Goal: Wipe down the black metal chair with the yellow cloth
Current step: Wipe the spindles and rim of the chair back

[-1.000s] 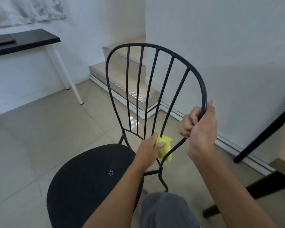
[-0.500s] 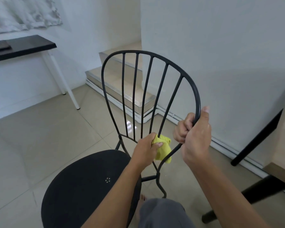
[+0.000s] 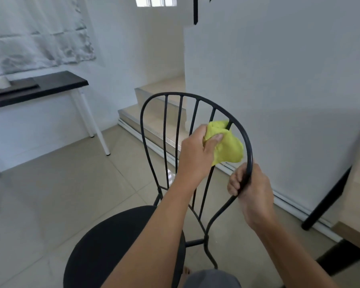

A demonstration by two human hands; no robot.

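Pale tiled floor (image 3: 50,194), black metal chair (image 3: 112,246) standing on it, white-legged table (image 3: 50,84) nearby

Black metal chair (image 3: 116,246): upright, round dark seat nearest the camera, hoop back of thin tube with slim vertical spindles behind it. Short crossbar and a wavy rear leg showing low on the right. Yellow cloth (image 3: 229,146): small, bunched, pressed round the rightmost spindle just under the top of the hoop, loose end hanging inside the right curve. Held in left hand (image 3: 195,154); right hand (image 3: 252,190) gripping the hoop lower down.
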